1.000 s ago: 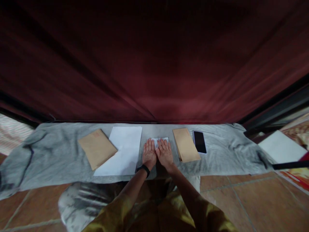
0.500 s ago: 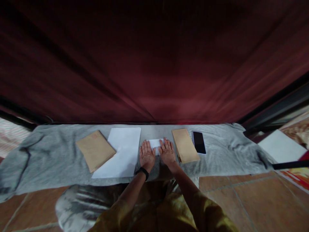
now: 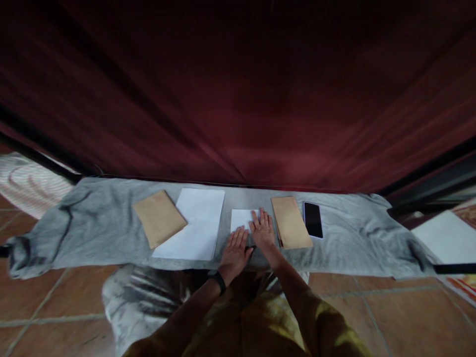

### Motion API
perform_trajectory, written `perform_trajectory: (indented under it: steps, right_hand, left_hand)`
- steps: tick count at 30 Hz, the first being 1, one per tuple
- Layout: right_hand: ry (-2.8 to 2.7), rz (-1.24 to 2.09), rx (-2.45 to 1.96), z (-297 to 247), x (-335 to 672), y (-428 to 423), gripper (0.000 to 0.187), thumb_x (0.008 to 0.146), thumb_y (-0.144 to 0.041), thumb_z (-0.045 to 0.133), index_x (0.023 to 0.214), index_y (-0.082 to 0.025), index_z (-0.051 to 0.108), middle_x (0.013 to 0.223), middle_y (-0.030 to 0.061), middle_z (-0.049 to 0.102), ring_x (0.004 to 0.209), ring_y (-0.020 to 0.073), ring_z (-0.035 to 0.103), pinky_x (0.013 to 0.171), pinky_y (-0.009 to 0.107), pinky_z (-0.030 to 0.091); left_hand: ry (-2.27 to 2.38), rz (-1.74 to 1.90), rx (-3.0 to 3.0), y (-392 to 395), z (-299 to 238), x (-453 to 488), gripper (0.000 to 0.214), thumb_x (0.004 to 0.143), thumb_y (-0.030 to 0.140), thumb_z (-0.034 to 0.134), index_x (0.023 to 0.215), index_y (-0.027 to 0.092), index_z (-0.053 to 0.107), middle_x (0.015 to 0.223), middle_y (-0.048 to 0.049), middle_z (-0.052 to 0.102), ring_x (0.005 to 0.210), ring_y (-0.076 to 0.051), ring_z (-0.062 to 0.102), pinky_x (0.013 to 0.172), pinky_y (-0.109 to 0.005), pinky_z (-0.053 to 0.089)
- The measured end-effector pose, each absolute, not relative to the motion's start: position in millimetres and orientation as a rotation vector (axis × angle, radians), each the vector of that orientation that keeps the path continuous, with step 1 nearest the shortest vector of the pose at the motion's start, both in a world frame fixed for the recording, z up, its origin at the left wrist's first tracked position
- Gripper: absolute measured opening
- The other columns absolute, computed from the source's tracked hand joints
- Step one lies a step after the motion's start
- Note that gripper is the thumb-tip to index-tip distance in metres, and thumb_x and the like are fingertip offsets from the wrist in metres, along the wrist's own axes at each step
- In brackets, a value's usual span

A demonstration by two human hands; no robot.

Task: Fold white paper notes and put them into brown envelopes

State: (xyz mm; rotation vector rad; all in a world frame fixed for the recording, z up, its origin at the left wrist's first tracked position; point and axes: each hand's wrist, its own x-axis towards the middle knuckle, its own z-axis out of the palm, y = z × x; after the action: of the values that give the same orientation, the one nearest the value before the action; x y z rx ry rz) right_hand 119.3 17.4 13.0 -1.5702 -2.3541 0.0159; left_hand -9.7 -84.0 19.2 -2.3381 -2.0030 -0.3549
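A small white piece of paper, seemingly folded point(image 3: 240, 218), lies flat on the grey cloth in the middle of the table. My right hand point(image 3: 262, 229) presses flat over its right side, fingers stretched out. My left hand point(image 3: 235, 253), with a black band at the wrist, rests at the paper's near edge, fingers extended and pointing away from me. To the left lies a stack of white paper sheets point(image 3: 201, 228). Brown envelopes point(image 3: 159, 218) overlap that stack's left side. A second pile of brown envelopes point(image 3: 292, 223) sits just right of my right hand.
A phone point(image 3: 313, 219) with a dark screen lies beyond the right-hand envelopes. Grey cloth point(image 3: 357, 233) covers the narrow table. A dark red curtain point(image 3: 238, 124) hangs behind it. A white flat sheet point(image 3: 446, 238) is at the far right, near a dark bar point(image 3: 455, 268).
My left hand has slid nearer to me, from the paper's left side to its near edge, uncovering more of the paper. My right hand stays on the right side. The view has shifted slightly.
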Motion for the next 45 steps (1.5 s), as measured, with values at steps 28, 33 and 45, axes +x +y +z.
perform_trajectory:
  steps: [28,33,45]
  right_hand:
    - [-2.432,-0.018,-1.582,20.1,123.4,13.4,0.059,0.103,-0.045,0.043,0.155,-0.016,0.037,0.163,0.0232,0.026,0.146,0.0362,0.032,0.113,0.059,0.028]
    - [-2.437,-0.073,-1.527,18.2,125.8,12.2,0.053,0.105,-0.036,0.04,0.155,-0.016,0.037,0.162,0.0234,0.027,0.146,0.0351,0.033,0.113,0.059,0.028]
    - [-2.579,0.243,-1.173,26.2,126.0,-20.5,0.05,0.107,-0.027,0.026,0.15,-0.011,0.044,0.159,0.0115,0.04,0.149,0.019,0.031,0.122,0.042,0.025]
  left_hand:
    - [-1.874,-0.217,-2.484,-93.1,34.1,-9.8,0.059,0.099,0.032,0.039,0.15,0.002,0.038,0.16,-0.0244,0.032,0.149,-0.035,0.031,0.119,-0.053,0.027]
    - [-1.888,-0.189,-2.5,-93.1,33.6,-9.0,0.062,0.098,0.033,0.038,0.152,0.003,0.035,0.159,-0.0246,0.032,0.15,-0.034,0.028,0.12,-0.056,0.023]
    - [-1.838,-0.189,-2.561,-90.5,37.9,-8.6,0.063,0.093,0.025,0.043,0.15,-0.003,0.036,0.154,-0.0296,0.038,0.148,-0.036,0.033,0.121,-0.059,0.021]
